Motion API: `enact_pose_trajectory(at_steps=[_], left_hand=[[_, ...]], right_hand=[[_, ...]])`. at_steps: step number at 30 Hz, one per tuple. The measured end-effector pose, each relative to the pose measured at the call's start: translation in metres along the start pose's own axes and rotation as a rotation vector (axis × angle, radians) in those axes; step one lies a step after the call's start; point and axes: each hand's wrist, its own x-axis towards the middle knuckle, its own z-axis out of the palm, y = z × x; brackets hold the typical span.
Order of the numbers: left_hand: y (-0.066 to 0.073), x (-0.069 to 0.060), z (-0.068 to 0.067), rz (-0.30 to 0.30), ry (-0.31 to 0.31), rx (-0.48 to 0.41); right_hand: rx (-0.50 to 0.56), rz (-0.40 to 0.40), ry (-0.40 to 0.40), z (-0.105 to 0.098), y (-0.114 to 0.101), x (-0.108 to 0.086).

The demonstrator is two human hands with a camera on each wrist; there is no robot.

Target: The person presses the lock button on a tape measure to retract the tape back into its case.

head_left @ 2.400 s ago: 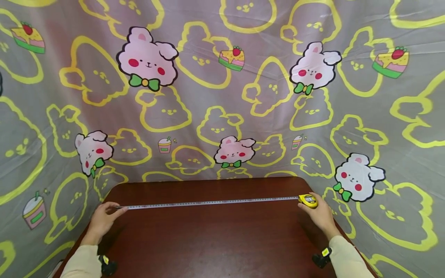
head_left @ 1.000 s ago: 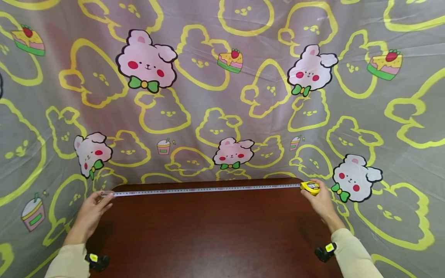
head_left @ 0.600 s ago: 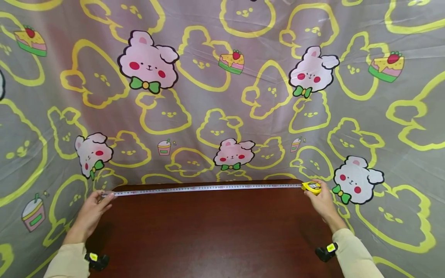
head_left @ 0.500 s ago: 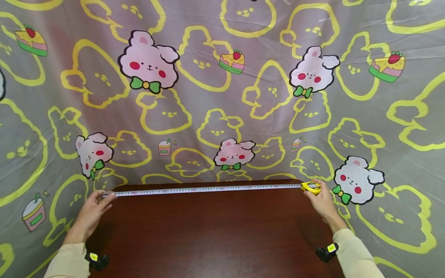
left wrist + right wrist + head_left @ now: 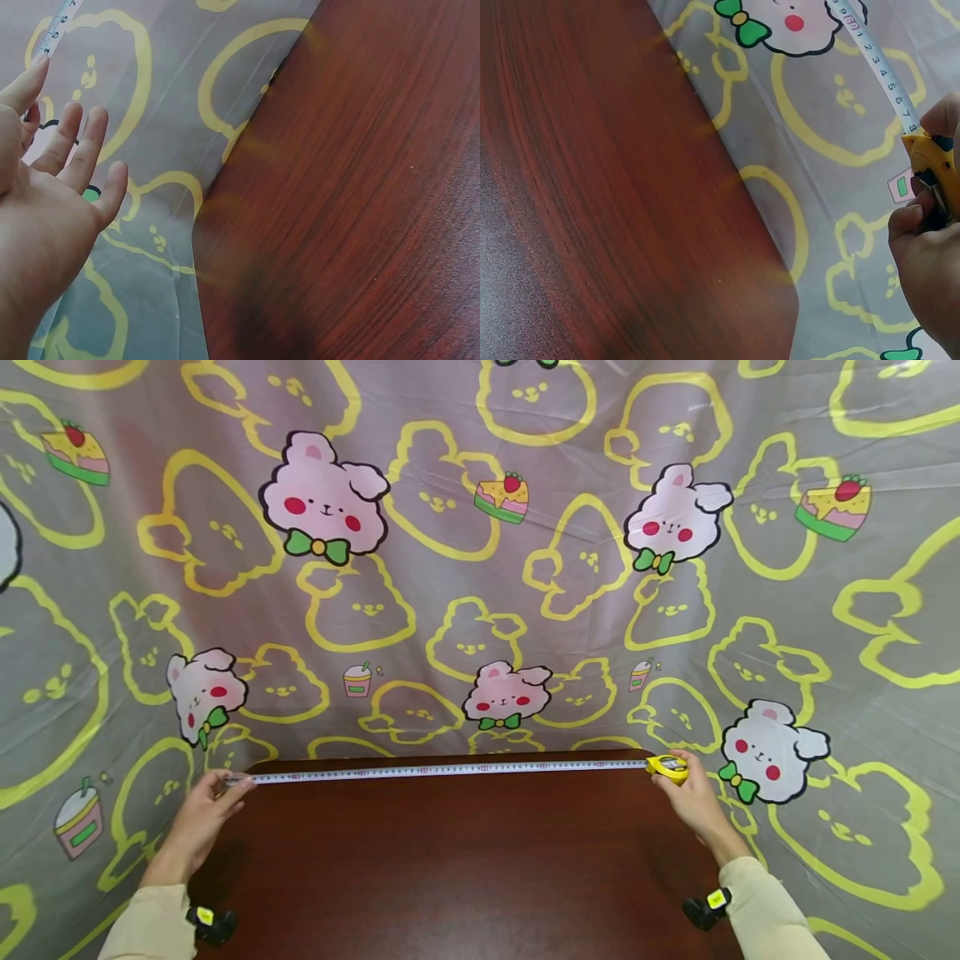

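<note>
Tape measure (image 5: 669, 769) out straight, held at both ends

Left hand (image 5: 206, 814): thumb and index pinch the free end of the blade (image 5: 450, 770), other 3 fingers loose and spread. Right hand (image 5: 696, 802): thumb and fingers wrapped round the yellow case. Blade runs taut between the 2 hands, seen across the far end of the brown table (image 5: 465, 860); can't tell if it touches. In right wrist view, an 8 shows near the case mouth. Grey cartoon-print cloth (image 5: 450, 568) behind and at both sides. Black device (image 5: 213, 927) at left wrist, another (image 5: 705, 910) at right.
</note>
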Motion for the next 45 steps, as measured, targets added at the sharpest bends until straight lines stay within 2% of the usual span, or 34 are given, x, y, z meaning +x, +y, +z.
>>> enact_pose_trajectory(at_steps=[5,16,25,28,34,36,41,45], left_hand=[[-0.003,-0.002,0.001,-0.008,0.006,0.004],[0.0,-0.001,0.009,0.021,0.006,-0.045],[-0.004,-0.001,0.012,0.045,0.023,-0.074],[-0.003,-0.001,0.014,0.056,0.028,-0.073],[0.001,-0.004,0.019,0.057,0.026,-0.055],[0.002,-0.004,0.02,0.052,0.029,-0.052],[0.001,-0.004,0.02,0.035,0.033,-0.022],[0.0,-0.004,0.019,0.027,0.034,0.011]], right_hand=[[0.0,-0.005,-0.008,0.002,-0.004,-0.001],[0.083,-0.04,-0.012,0.01,-0.01,0.0],[0.048,-0.023,-0.025,0.014,-0.01,0.0],[0.053,-0.014,-0.043,0.015,-0.02,-0.003],[0.052,-0.02,-0.079,0.015,-0.055,-0.018],[0.054,-0.028,-0.08,0.017,-0.051,-0.016],[0.065,-0.041,-0.079,0.022,-0.023,-0.004],[0.087,-0.045,-0.083,0.024,-0.02,-0.004]])
